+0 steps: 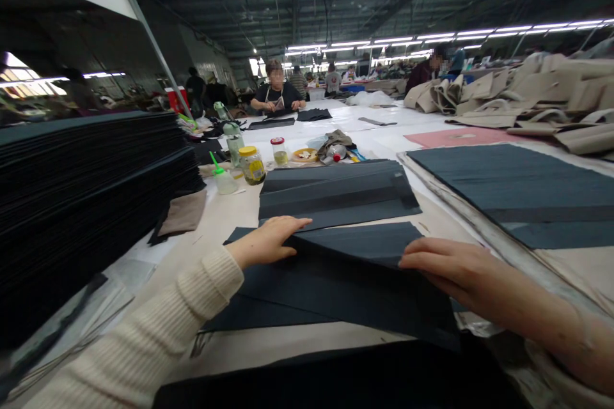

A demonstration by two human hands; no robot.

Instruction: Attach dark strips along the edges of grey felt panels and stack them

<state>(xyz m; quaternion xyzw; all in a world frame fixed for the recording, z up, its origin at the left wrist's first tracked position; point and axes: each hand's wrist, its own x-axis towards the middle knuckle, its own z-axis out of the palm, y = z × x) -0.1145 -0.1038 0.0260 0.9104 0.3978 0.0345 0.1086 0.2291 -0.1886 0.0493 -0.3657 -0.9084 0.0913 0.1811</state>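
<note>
A dark blue-grey fabric piece (336, 281) lies on the white table in front of me. My left hand (268, 239), in a cream knit sleeve, rests on its far left edge with fingers stretched flat. My right hand (451, 265) lies on its right side, fingers extended and pressing the cloth, which is lifted slightly into a fold between the two hands. Beyond it lies a second stack of similar dark fabric pieces (336, 195).
A tall stack of dark cloth (81, 204) fills the left. Jars and bottles (252, 163) stand mid-table. More dark fabric (518, 185) and beige bundles (551, 102) lie at right. People work at the far end of the table.
</note>
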